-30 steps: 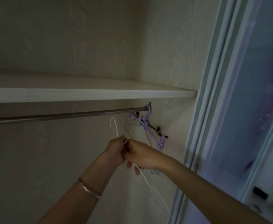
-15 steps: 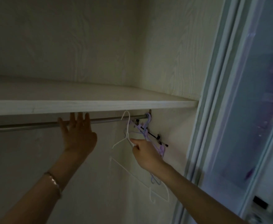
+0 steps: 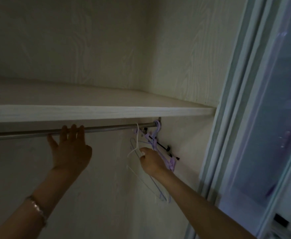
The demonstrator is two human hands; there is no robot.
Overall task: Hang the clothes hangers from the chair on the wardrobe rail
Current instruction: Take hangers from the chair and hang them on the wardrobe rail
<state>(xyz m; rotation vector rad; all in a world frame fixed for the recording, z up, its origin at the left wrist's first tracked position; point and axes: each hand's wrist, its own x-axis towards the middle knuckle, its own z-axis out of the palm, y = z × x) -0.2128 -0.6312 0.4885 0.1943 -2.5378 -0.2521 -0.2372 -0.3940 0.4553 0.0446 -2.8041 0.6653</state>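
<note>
A metal wardrobe rail [image 3: 107, 129] runs under a pale shelf. My left hand [image 3: 70, 149] rests on the rail near its middle, fingers spread over it. My right hand [image 3: 152, 162] pinches the neck of a thin white hanger [image 3: 136, 144], whose hook reaches up over the rail. A pale blue wire hanger [image 3: 156, 185] hangs just behind the white one; its hook is hard to make out. At the rail's right end hang purple hangers [image 3: 156, 137] with black clip bars. The chair is out of view.
The shelf's front edge [image 3: 98, 113] sits just above the rail, leaving a narrow gap. The wardrobe's side wall [image 3: 189, 145] is right behind the purple hangers. A sliding door frame [image 3: 230, 118] stands at the right.
My left hand let go of the white hanger and rose to the rail. My right hand lifted the white hanger until its hook went over the rail.
</note>
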